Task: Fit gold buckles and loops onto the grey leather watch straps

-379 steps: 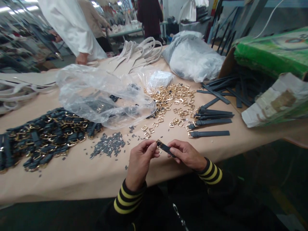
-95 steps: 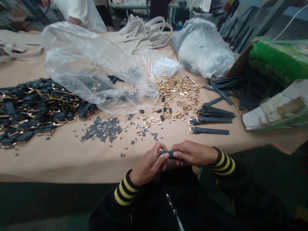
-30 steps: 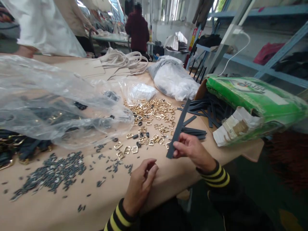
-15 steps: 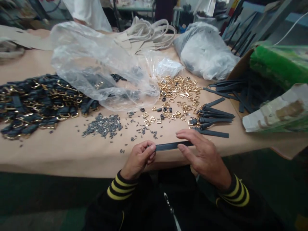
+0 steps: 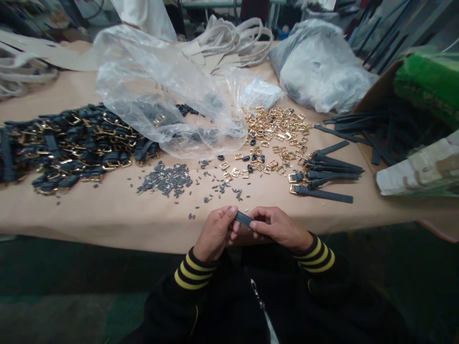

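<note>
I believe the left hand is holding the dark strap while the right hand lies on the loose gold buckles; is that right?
Not quite: the head view shows the right hand on the dark strap too, not on the loose gold buckles. The left hand does hold it.

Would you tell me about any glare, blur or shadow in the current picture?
Head view: glare streaks the clear plastic bag; the green box is smeared; the floor is in shadow; the dark strap in left hand and right hand is fairly legible.
</note>
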{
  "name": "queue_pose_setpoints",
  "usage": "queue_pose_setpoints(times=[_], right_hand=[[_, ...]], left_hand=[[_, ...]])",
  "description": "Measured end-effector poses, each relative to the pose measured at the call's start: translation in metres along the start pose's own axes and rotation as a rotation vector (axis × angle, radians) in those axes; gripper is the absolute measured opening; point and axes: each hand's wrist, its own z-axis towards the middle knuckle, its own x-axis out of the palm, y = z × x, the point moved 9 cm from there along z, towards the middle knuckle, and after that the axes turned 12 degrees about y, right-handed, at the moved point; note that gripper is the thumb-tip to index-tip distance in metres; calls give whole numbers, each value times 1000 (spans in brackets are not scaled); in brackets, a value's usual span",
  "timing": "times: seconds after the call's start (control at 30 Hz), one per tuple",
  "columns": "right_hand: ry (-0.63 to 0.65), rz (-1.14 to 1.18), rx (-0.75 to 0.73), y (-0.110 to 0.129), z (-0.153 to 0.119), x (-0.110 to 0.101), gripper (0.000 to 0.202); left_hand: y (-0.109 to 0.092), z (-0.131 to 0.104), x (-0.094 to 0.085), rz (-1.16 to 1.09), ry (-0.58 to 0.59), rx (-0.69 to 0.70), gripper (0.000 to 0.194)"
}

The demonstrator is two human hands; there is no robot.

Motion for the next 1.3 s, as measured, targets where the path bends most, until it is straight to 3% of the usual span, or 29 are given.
queue_pose_setpoints(times=[0.2, 0.27, 0.33, 0.4, 0.5, 0.6, 0.73, 0.9, 0.97, 1.03, 1.13, 1.3], right_hand=[[4, 200, -107, 5, 0, 6, 20], [-14, 186, -103, 5, -1, 4, 20], [-41, 145, -82, 5, -2, 1, 19], [-77, 100, -81, 5, -1, -5, 19], [-108, 53, -115, 8, 0, -9, 20], [-113, 23, -120, 8, 2, -8, 19], [-115, 45, -114, 5, 1, -8, 18], [-150, 184, -84, -5, 1, -15, 20], [-143, 214, -89, -6, 3, -15, 21], [-139, 229, -91, -7, 4, -14, 21], [-138, 219, -75, -7, 5, -13, 23], [-62, 190, -53, -5, 7, -7, 29]], left_hand=[[5, 7, 16, 23, 36, 15, 33], [-3, 5, 9, 174, -73, 77, 25], [-25, -5, 1, 436, -248, 225, 15], [-45, -18, 6, 698, -347, 380, 9], [-56, -26, 23, 945, -318, 502, 11], [-57, -27, 29, 1009, -324, 525, 8], [-59, -22, 12, 905, -379, 444, 14], [-81, -41, -27, 819, -679, 542, 13], [-79, -37, -34, 736, -632, 507, 19], [-67, -25, -34, 578, -479, 394, 21], [-48, -10, -25, 390, -288, 247, 25], [-36, -1, -12, 156, -130, 181, 21]])
